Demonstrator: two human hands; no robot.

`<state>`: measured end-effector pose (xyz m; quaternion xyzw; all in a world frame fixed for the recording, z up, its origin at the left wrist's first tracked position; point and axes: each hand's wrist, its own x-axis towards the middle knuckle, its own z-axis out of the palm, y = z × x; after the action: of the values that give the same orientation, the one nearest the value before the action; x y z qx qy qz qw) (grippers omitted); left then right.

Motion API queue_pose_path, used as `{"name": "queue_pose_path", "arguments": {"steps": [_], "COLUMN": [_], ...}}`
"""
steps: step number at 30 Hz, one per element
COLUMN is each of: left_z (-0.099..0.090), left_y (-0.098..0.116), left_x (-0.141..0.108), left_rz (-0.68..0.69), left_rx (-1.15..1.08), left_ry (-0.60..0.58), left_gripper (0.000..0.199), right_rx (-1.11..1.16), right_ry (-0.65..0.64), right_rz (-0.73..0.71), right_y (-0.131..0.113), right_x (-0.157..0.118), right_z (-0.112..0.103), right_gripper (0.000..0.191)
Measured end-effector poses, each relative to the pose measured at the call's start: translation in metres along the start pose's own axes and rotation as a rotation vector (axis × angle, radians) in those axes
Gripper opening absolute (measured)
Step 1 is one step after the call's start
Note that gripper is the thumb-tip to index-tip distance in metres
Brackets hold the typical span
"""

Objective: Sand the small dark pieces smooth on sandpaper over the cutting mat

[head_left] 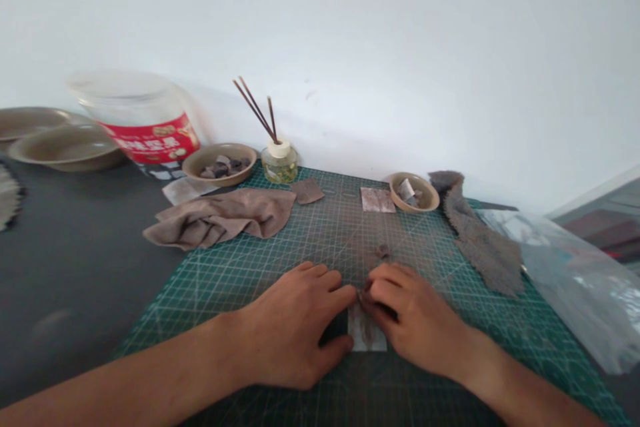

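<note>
— Main item?
— White paper strip (367, 328) on a green cutting mat (330, 240), front and centre, between both hands, with brown smears along it.
— Long axis?
— Roughly front to back, far end pointing at the wall (400, 47), no clear tilt.
— Left hand (295, 323)?
— Flat on the mat beside the strip, fingers wide apart, index fingertip (353, 292) just at the strip's far corner.
— Right hand (415, 320)?
— Fingers narrow, curled down and pinching the strip's far end; exact grip partly hidden.
— Nearby?
— Small dark brown scrap (383, 251) just ahead of the fingertips; crumpled taupe cloth (220, 220) off to the left.
</note>
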<state>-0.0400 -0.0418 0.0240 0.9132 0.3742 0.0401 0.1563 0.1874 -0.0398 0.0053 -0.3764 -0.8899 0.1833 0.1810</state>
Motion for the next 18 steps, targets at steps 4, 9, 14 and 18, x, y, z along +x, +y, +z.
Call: {"name": "queue_pose_path", "arguments": {"steps": [4, 9, 14, 18], "left_z": [0.0002, 0.0013, 0.0016, 0.003], "left_y": [0.0, -0.0007, -0.0011, -0.0023], "left_x": [-0.0006, -0.0003, 0.0001, -0.0005], "left_rz": [0.002, 0.0, 0.002, 0.007], "left_rx": [-0.007, -0.013, -0.023, -0.025], "left_ry": [0.002, -0.001, 0.0, 0.001], "left_gripper": [0.022, 0.023, 0.024, 0.025], "right_rx": [0.051, -0.006, 0.039, -0.004], "right_ry": [-0.105, -0.013, -0.148, -0.045], "right_rz": [-0.019, -0.006, -0.052, -0.027], "right_y": [-0.0024, -0.0002, 0.0014, 0.0025], "right_x": [-0.0004, 0.0007, -0.0026, -0.0021], "right_z": [-0.0021, -0.002, -0.0045, -0.003], "right_gripper": [0.014, 0.013, 0.012, 0.01]}}
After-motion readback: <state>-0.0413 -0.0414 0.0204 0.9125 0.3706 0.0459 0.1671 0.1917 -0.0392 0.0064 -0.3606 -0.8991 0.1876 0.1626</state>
